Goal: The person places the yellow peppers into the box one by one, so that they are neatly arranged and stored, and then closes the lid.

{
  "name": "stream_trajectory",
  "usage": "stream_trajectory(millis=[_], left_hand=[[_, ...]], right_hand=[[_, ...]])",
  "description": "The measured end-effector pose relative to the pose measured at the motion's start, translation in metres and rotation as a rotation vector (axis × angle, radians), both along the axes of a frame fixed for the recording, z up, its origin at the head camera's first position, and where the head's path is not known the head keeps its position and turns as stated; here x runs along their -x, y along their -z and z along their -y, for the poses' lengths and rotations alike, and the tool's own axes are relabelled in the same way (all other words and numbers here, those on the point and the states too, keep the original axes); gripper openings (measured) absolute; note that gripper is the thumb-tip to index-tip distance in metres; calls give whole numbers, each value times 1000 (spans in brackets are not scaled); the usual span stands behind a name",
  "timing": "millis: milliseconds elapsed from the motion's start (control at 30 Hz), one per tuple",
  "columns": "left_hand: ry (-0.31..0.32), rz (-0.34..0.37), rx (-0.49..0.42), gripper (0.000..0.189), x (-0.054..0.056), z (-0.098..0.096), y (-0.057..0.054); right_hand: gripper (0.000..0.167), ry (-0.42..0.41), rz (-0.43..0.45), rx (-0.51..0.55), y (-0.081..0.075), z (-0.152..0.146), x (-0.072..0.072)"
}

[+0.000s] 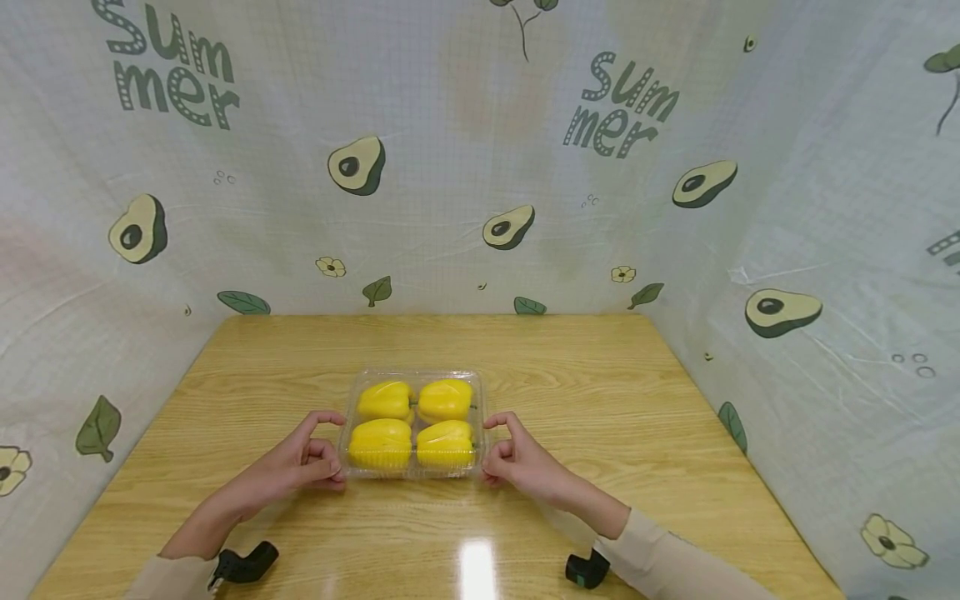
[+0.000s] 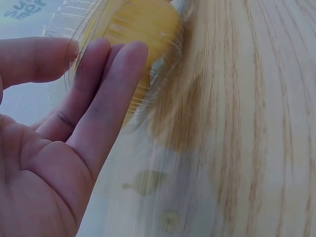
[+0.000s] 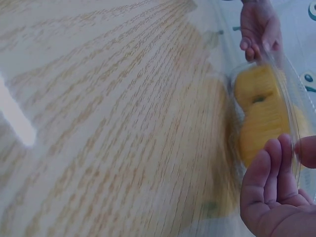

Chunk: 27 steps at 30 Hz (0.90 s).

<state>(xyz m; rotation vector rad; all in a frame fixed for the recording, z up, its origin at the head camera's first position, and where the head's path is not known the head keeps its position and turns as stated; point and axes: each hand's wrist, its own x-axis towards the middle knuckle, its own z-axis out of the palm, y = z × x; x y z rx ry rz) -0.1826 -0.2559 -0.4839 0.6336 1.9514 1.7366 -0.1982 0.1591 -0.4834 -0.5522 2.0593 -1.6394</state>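
Observation:
A clear plastic clamshell box (image 1: pixel 417 374) sits on the wooden table with several yellow bell peppers (image 1: pixel 446 399) inside, in rows. At its left side, my left hand (image 1: pixel 303 458) pinches the rim between thumb and fingers. The left wrist view shows the thumb on one face of the rim and the long fingers (image 2: pixel 106 98) on the other. My right hand (image 1: pixel 521 462) holds the opposite side in the same way. In the right wrist view its fingertips (image 3: pixel 273 148) press against the box rim (image 3: pixel 291 111) beside a pepper.
The wood-grain table (image 1: pixel 600 383) reaches back to a hanging cloth (image 1: pixel 435 100) printed with avocados and leaves, which also stands along both sides. A bright reflection (image 1: pixel 477 567) lies near the front. Black wrist devices (image 1: pixel 247 564) show below both hands.

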Motion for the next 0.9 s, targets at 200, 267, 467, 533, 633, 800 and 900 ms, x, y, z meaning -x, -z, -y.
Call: stream_trajectory(millis=[200,267,467,533,633,800,900], left_hand=[[-2,-7,3,60,0,0,-1],[-1,-10,1,60,0,0,0],[1,-11,-8,59,0,1,1],[0,-8,-9,60,0,1,1],[0,0,-7,62,1,1,2],[3,12,4,63,1,2,2],[-7,20,21,65,1,3,1]], right_hand=[[50,4,10,9,0,1,-1],[50,5,8,9,-1,1,-2],[50,10,3,16,-3,2,-4],[50,11,8,22,-3,2,-4],[50,12,9,21,-1,3,-3],[49,11,-6,1,0,3,-3],[49,13,-12,-1,0,2,-3]])
